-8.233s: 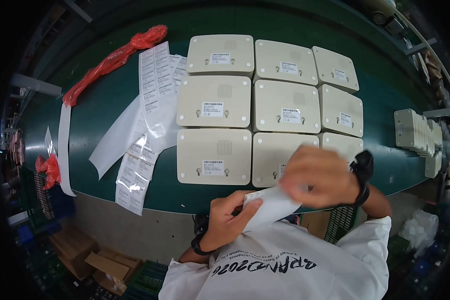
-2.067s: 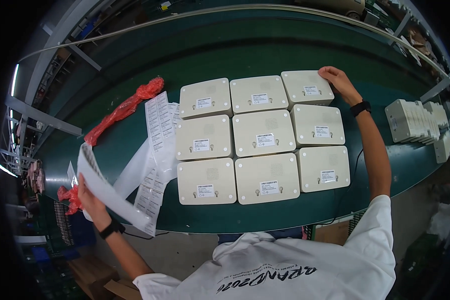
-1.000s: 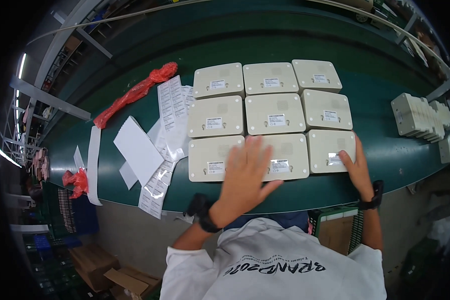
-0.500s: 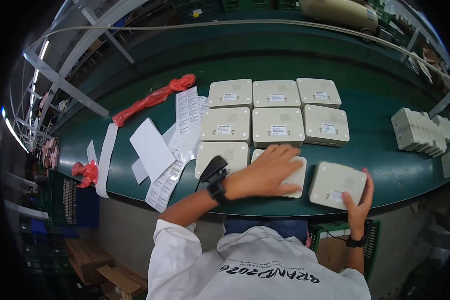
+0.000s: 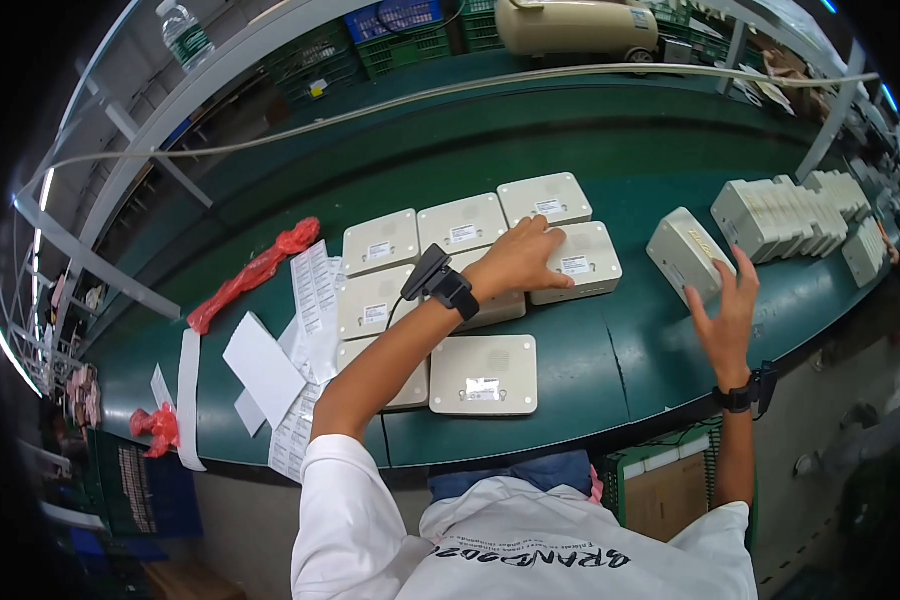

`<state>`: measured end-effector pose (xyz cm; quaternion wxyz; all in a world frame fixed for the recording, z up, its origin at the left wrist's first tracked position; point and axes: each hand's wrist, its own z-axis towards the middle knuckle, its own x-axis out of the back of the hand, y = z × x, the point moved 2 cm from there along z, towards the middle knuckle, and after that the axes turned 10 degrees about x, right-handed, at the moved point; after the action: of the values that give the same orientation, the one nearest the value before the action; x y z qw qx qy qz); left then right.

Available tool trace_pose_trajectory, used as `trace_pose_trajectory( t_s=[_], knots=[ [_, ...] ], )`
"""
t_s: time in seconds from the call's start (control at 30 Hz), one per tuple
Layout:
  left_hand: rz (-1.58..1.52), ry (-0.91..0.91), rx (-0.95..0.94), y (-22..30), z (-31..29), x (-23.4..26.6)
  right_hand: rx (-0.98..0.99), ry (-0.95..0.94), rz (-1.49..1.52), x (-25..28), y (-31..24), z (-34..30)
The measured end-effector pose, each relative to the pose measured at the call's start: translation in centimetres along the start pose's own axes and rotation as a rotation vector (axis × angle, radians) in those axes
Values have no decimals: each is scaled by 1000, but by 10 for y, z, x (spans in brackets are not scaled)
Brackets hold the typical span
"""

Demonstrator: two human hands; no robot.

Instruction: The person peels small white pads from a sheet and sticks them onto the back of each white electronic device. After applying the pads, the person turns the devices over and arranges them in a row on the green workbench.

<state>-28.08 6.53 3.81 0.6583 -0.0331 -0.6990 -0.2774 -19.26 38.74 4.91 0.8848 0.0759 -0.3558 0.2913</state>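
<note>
The right hand (image 5: 718, 300) is open, thumb and fingers apart, beside an upended box (image 5: 684, 254) at its eleven o'clock; contact is unclear. Standing on a narrow side on the desk (image 5: 582, 345), that box could topple if nudged or left unbalanced. A row of boxes (image 5: 780, 220) at the hand's one o'clock might be knocked too. The left hand (image 5: 520, 262) spreads half-curled over a labelled box (image 5: 588, 262) at its three o'clock; dragging fingertips could scuff its label.
</note>
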Motion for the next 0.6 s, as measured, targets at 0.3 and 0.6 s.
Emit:
trace_pose_trajectory(
  t_s=[0.3,0.6],
  knots=[
    [55,63,-430,68,-22,3,-96,-476,599,-35,-27,28],
    [-75,-38,320,-82,82,29,-45,-107,-204,-37,-45,-1]
  ],
)
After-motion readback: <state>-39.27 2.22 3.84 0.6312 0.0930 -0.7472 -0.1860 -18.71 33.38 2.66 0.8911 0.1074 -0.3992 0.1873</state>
